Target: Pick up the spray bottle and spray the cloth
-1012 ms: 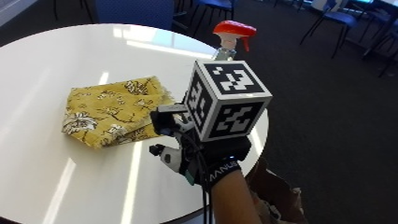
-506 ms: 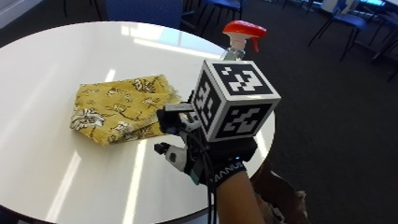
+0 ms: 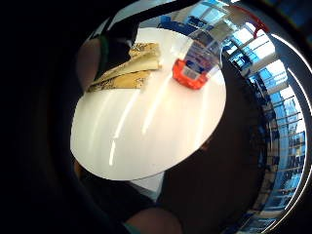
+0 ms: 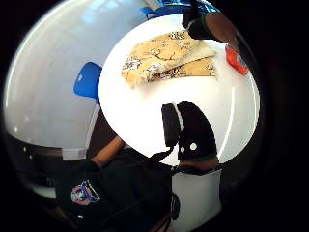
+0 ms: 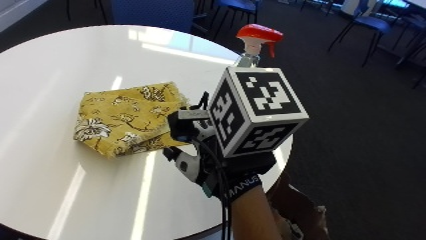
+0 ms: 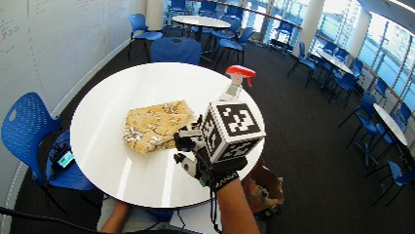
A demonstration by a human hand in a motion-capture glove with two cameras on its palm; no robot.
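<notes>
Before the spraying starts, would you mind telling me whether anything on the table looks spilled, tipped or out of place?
Nothing stands out: the spray bottle stands upright on the white table, and the yellow cloth lies folded beside it.

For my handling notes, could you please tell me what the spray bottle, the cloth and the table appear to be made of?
Spray bottle: probably plastic, with a see-through body and a glossy red trigger head.
Cloth: soft woven fabric, matte mustard yellow with a flower print; it lies folded with creases.
Table: smooth white top, likely laminate; it shows streaks of reflected light.
</notes>
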